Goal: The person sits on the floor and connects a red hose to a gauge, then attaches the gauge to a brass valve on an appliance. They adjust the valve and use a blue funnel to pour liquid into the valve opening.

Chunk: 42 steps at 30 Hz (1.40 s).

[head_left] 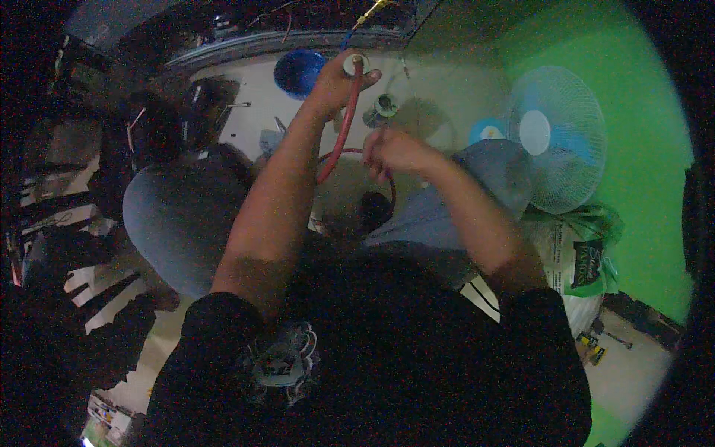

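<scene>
The left hand (339, 83) is raised above the pale floor (458, 86), closed around a pale round fitting (355, 64), with its thumb out to the right. A thick red hose (346, 138) comes out of the middle of this fitting and curves down beside the left forearm, where the arm hides part of it. More of a red hose shows as a thinner-looking loop between the knees, passing by the right hand (395, 153). That hand is lower and nearer the body, its fingers loosely curled next to the loop; whether they grip it I cannot tell.

Just beyond the left fist a blue piece (347, 39) and a yellow, rod-like piece (372, 13) slant up to the right. A deep blue bowl (294, 72) is on the floor to the left of that hand, and a small cylindrical container (385, 106) is on the floor near the right hand, its round end facing up. A dark case (208, 112) is farther left. On the right, a round fan (558, 138) stands by the green wall (640, 149), with a white and green plastic bag (588, 264) below it
</scene>
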Each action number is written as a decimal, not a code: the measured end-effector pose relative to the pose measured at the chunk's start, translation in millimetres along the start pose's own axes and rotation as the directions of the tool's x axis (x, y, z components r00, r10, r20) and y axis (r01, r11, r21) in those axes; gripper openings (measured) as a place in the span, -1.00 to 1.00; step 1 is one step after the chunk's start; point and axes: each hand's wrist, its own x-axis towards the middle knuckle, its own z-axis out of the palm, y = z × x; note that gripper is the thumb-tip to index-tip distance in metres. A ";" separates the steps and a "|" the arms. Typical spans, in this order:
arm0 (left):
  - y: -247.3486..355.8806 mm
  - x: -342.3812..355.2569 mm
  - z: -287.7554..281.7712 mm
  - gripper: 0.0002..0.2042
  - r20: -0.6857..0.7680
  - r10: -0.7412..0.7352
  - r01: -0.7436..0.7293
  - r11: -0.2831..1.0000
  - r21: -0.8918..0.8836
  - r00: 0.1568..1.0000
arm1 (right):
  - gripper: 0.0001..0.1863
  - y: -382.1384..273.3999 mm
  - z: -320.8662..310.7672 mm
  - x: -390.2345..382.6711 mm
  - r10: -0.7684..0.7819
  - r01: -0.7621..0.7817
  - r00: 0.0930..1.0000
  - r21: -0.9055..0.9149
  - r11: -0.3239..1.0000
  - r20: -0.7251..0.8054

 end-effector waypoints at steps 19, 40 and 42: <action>-21.5 0.9 16.0 -0.56 0.038 0.125 -0.126 0.992 0.008 0.991 | -0.76 126.2 142.3 126.5 0.340 -0.060 0.896 -0.680 0.731 0.286; -53.3 -17.1 29.2 -0.47 -0.103 0.209 -0.194 0.970 0.144 0.972 | -0.74 108.8 143.4 135.2 0.299 -0.020 0.915 -0.710 0.704 0.270; -54.3 -17.9 30.1 -0.49 -0.125 0.183 -0.175 0.982 0.072 0.975 | -0.74 100.7 140.6 134.5 0.292 -0.010 0.917 -0.717 0.697 0.271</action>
